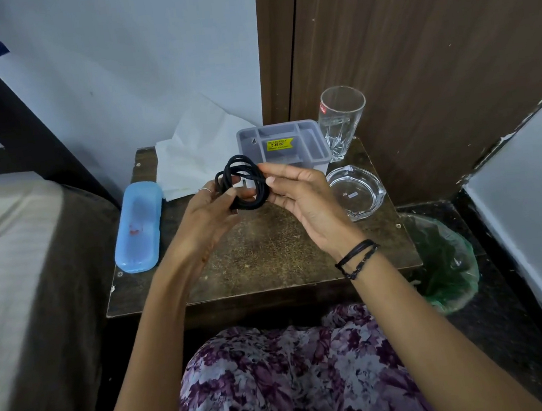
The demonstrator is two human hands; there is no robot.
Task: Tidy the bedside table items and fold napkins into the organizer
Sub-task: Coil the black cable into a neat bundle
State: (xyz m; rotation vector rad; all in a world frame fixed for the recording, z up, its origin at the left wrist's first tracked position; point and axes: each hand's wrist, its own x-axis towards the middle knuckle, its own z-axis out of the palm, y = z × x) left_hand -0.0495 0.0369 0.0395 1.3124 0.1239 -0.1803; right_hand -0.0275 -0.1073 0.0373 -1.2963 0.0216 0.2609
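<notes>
Two hands up over the bedside table [268, 255], both busy with one coiled black cable [240, 183]. Going from the left: there's the edge of a bed [18, 265] with a brownish cover, then a light blue plastic case [138, 226] lying lengthwise along the table's left edge. Behind it, at the back against the wall, sits a crumpled white napkin [197, 152], unfolded, one corner sticking up.

Then the left hand [210, 215], palm up, fingers curled round the lower left side of the cable loops, ring on one finger. The cable is held in the air just in front of the organizer, a few loops bunched together. The right hand [298, 195] pinches the right side of the coil between thumb and fingertips; black bands on that wrist.

Grey organizer [288, 129] is at the back of the table, several compartments, yellow price sticker inside. Can't tell what else is in it. Right of it stands a clear drinking glass [341, 121], upright, and in front of that a glass ashtray [357, 193]. On the floor past the table's right edge is a bin with a green bag [446, 260].
</notes>
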